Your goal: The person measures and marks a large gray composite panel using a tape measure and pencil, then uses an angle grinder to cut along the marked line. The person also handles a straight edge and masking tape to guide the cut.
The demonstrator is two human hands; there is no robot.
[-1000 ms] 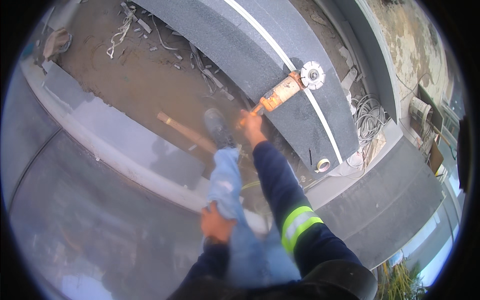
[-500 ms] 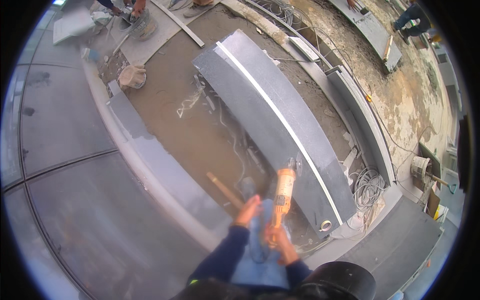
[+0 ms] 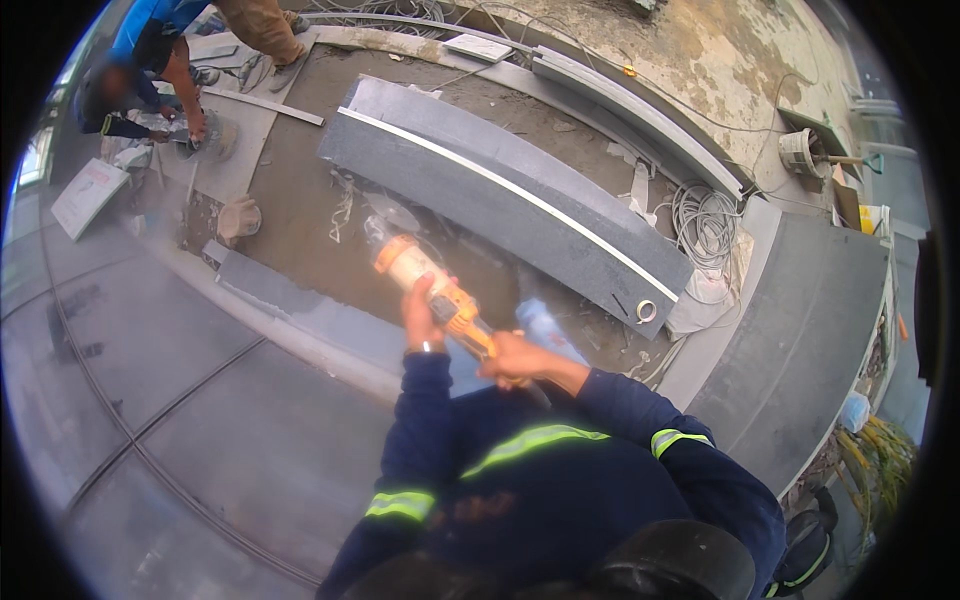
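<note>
An orange and cream angle grinder [image 3: 455, 312] is held in both my hands, its blurred disc end pointing up and left over the muddy ground. My left hand [image 3: 422, 318] wraps round its body close to the head. Further back, my right hand [image 3: 522, 358] grips the rear handle. Beyond the tool lies a long grey stone slab [image 3: 440, 168] with a white stripe along its length. On the slab's near right end sit a roll of tape [image 3: 646, 311] and a small dark stick-like thing [image 3: 619, 305].
At the far left a co-worker [image 3: 165, 60] in blue bends over a bucket [image 3: 212, 138]. A coil of cable [image 3: 705, 225] lies past the slab's right end. Dark paving [image 3: 200, 420] spreads on the left, with a white box [image 3: 90, 198]. Another bucket [image 3: 800, 152] stands far right.
The grinder has swung left, away from the striped slab. My left hand, free before, now holds its body. The view has shifted, bringing the co-worker further in.
</note>
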